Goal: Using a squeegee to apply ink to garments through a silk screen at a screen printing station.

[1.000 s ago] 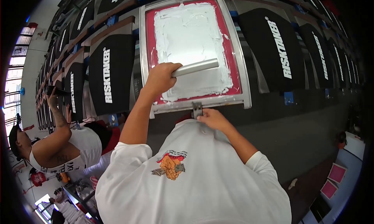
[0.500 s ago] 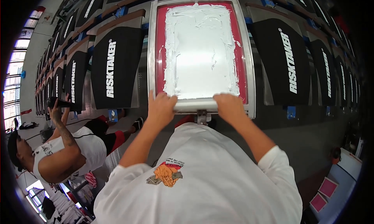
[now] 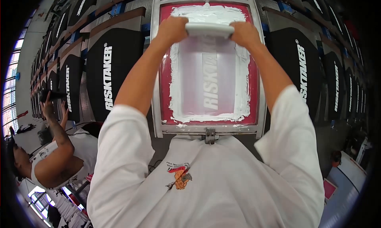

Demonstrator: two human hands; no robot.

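My left hand point(image 3: 171, 29) and my right hand point(image 3: 245, 33) are closed round the two ends of a squeegee point(image 3: 209, 28) with a pale handle. It is pressed across the far part of a screen-printing screen. The screen's metal frame point(image 3: 156, 89) encloses mesh with a red border point(image 3: 253, 105). Thick white ink point(image 3: 174, 97) rings the middle and lies heaped beyond the squeegee. Behind the squeegee the mesh is wiped thin, and pale block lettering point(image 3: 210, 81) shows through. The squeegee's blade is hidden under its handle.
Black garments point(image 3: 105, 69) with white lettering lie on boards to the left, and more like them point(image 3: 291, 49) to the right. A metal clamp point(image 3: 210, 136) sits at the frame's near edge. At left, a person point(image 3: 59, 160) holds up a dark object.
Both hands have pushed the squeegee from the screen's near edge to its far part. The white layer over the middle has been wiped thin, uncovering the lettering. My body has leaned forward.
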